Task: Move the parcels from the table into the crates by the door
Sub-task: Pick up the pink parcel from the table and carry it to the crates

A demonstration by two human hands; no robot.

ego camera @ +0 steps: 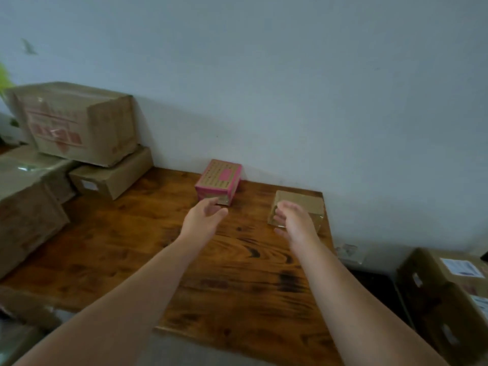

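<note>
Currently we are reaching both hands forward over the desk and logging as follows.

- **Item one:** pink box, sitting at the desk's far edge against the wall, directly ahead of our left hand, whose fingertips are just short of its front face.
- **Item two:** small brown cardboard parcel, sitting at the far right corner, its longer side appearing to run left to right. Our right hand is hovering at its near face; we cannot tell whether it is touching.
- **Hands:** both are spread apart, fingers loosely extended, gripping nothing. Each is lying nearer its own parcel, so we are judging a paired pickup likely.
- **Item three:** cardboard crate with handle holes, standing low beyond the desk's right edge.
- **Item four:** large cartons, piled at left.
</note>
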